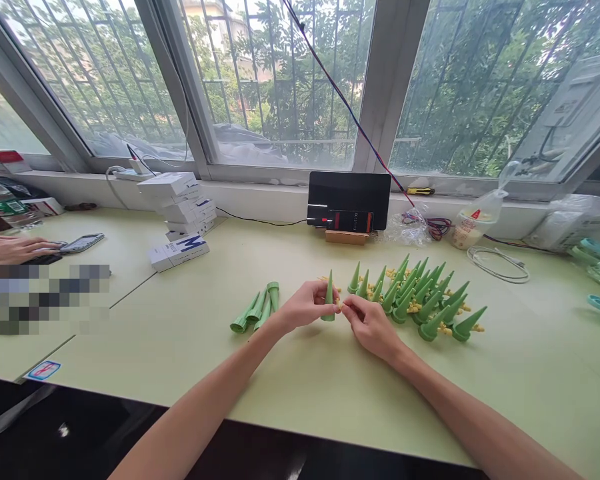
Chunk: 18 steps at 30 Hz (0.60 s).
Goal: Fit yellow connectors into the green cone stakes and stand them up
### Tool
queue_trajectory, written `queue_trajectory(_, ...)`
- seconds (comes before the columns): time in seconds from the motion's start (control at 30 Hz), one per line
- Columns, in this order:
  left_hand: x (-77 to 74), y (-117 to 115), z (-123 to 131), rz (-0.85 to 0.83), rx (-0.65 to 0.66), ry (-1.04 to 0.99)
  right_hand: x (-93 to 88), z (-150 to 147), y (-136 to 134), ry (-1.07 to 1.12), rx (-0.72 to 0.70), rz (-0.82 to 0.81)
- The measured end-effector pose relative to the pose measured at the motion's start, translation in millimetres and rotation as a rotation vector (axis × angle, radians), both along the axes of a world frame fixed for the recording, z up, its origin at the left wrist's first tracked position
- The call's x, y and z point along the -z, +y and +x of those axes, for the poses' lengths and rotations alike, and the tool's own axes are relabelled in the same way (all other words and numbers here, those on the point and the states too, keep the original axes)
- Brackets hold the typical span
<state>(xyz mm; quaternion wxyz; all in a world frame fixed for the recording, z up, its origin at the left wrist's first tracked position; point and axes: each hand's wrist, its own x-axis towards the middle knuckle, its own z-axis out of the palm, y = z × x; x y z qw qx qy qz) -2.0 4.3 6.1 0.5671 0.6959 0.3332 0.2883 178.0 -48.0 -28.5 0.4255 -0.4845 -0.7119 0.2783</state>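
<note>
My left hand (311,304) is closed around a green watering spike (330,293), a plastic cone held upright with its point up. At the spike's side, my right hand (373,322) pinches a small yellow valve piece (339,303), mostly covered by the fingertips. The two hands nearly meet above the table. Left of them lie several green spikes (257,308) with no yellow parts visible. To the right stands a group of green spikes (414,293) with yellow pieces at their sides, mostly points up and some leaning.
Behind my hands stand a dark tablet (350,193) and a phone (351,221) on a wooden stand (347,237). White boxes (180,207) are stacked at the back left. Another person's hand (17,250) is at the far left. A bagged cup (473,223) and white cable (499,265) lie right.
</note>
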Motion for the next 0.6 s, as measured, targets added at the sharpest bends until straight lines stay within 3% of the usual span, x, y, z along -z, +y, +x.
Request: queue_trajectory(0.6, 7.9, 1.5, 0.7, 0.076, 0.061, -0.021, 1.4, 0.8, 0.4, -0.035, -0.006, 0.003)
